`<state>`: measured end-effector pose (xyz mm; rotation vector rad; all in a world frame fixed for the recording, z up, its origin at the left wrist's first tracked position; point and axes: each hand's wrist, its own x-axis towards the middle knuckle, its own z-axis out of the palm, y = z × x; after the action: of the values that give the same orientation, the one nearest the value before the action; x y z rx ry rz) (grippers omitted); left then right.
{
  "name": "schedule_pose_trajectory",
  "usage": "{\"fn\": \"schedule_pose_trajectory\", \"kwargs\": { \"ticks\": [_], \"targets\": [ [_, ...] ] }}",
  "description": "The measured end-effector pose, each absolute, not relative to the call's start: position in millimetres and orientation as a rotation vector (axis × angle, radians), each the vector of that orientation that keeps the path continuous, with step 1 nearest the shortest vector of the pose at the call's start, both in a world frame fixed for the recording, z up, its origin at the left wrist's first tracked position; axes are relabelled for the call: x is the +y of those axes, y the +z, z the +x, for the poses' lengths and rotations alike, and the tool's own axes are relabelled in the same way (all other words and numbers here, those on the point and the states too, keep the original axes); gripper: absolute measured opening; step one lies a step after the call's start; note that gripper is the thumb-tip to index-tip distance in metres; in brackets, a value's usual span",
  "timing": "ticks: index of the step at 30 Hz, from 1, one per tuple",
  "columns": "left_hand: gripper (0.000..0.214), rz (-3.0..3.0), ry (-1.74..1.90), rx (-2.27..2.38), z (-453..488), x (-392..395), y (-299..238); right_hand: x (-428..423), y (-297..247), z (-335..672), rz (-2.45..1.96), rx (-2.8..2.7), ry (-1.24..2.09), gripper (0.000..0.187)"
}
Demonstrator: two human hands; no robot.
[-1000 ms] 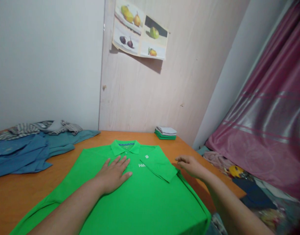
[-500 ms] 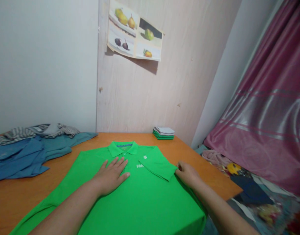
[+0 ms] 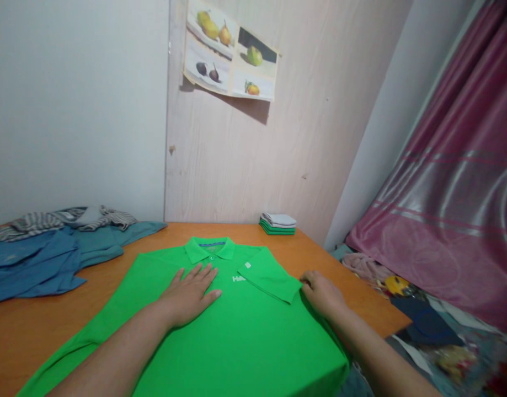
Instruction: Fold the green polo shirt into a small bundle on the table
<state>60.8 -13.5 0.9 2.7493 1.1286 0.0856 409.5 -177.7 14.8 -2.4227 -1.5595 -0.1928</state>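
Note:
A bright green polo shirt lies spread face up on the orange wooden table, collar toward the wall, its right sleeve folded in over the chest. My left hand rests flat on the chest below the collar, fingers spread. My right hand sits at the shirt's right edge beside the folded sleeve, fingers curled down onto the fabric there; whether it pinches the cloth is hidden.
A heap of blue and striped clothes lies at the table's back left. A small stack of folded garments sits at the back right by the wall. Beyond the table's right edge hang a maroon curtain and lie scattered items on the floor.
My right hand has come in from the bare table to the shirt's right edge by the folded sleeve. My left hand has stayed flat on the chest.

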Motion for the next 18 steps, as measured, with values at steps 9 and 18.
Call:
{"fn": "schedule_pose_trajectory", "kwargs": {
  "ticks": [9,18],
  "targets": [
    [0.080,2.767,0.071,1.129,60.8,-12.5,-0.7,-176.9,21.4,361.4,-2.111,-1.990,-0.185,0.025],
    [0.080,2.764,0.084,1.120,61.2,-13.0,-0.7,-164.4,18.6,362.7,-2.085,-1.920,-0.131,0.020]
  ]
}}
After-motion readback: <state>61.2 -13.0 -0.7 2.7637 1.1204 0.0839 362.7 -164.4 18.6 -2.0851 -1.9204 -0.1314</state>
